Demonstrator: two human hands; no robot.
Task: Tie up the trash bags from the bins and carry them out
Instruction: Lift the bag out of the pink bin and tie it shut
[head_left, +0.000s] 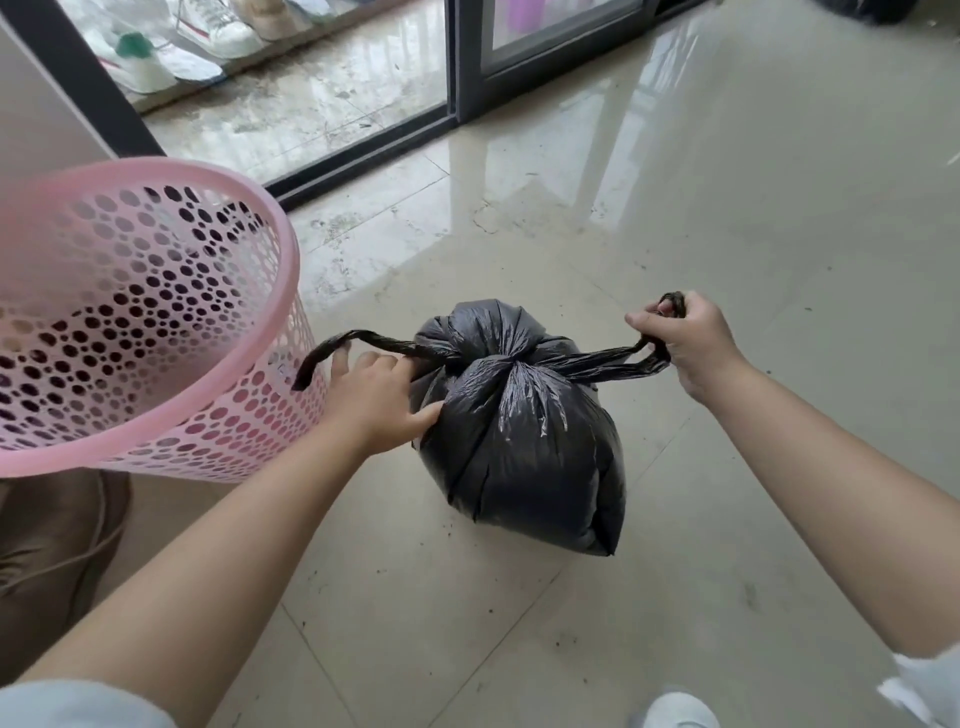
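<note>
A full black trash bag (524, 441) sits on the tiled floor in the middle of the view, its top gathered into a knot with two twisted ends sticking out sideways. My right hand (685, 343) grips the right end and holds it taut, out to the right of the bag. My left hand (376, 400) is at the bag's left shoulder, thumb on the plastic; the left end runs over its fingers and its tip hangs free. A pink perforated bin (156, 322) stands tilted at the left, without a liner.
A dark-framed sliding glass door (467, 67) crosses the back, with shoes (156, 57) behind the glass. Glossy beige floor tiles (753, 208) stretch to the right and towards me. A white shoe tip (675, 712) shows at the bottom edge.
</note>
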